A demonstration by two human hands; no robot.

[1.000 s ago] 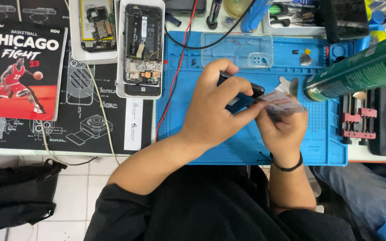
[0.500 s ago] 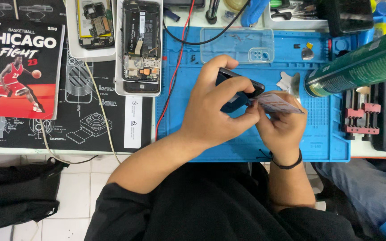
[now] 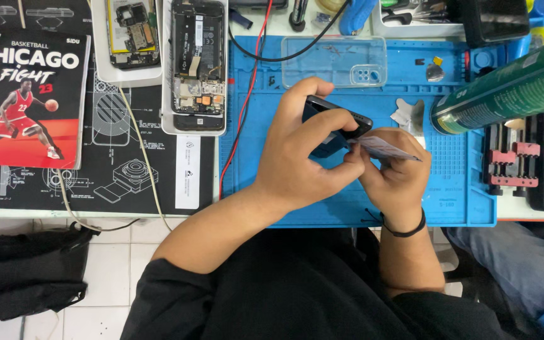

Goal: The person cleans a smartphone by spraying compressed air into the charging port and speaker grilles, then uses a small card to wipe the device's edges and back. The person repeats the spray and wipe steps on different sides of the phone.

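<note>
both forearms enter from the lower edge and converge at centre frame. left hand: back of hand toward the camera, fingers curled, thumb reaching right to meet the other hand. right hand: knuckles upward, fingers bent in a pinch, wrist flexed, dark band around the wrist. the two hands touch at the fingertips. dark sleeves cover the upper arms.

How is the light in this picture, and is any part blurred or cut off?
Head view: even, soft light with weak shadows under the left hand and right hand; the dark phone and thin card look sharp; the green can is cut off at the right edge, slightly soft.
</note>
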